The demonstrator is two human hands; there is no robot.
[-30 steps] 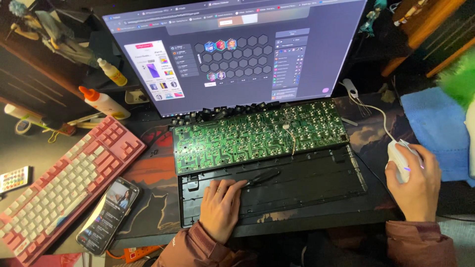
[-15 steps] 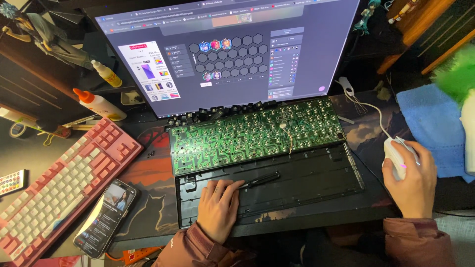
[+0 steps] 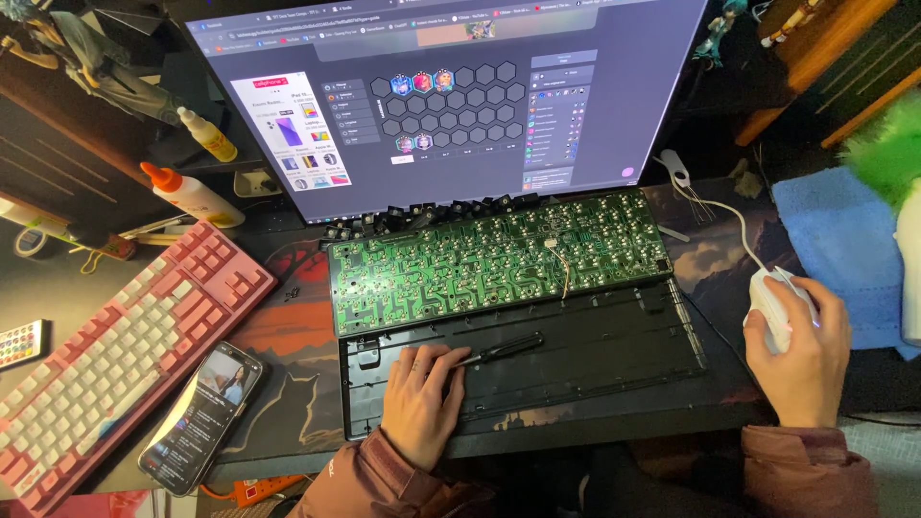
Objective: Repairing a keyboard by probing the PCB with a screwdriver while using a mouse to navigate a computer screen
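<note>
Hands at a stripped keyboard

Left hand (image 3: 422, 388) lies flat, fingers loose, on the black case tray (image 3: 614, 350) touching a screwdriver (image 3: 504, 347); right hand (image 3: 801, 350) cups the white mouse (image 3: 775, 305) (orange-capped glue bottle (image 3: 192, 195) stands far left).

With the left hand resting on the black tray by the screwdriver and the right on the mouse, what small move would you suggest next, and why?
Probably close the left hand around the black screwdriver. Its fingers already lie at the handle end, and the tool rests loose on the empty keyboard tray, below the bare green circuit board. The right hand covers the white mouse.
</note>
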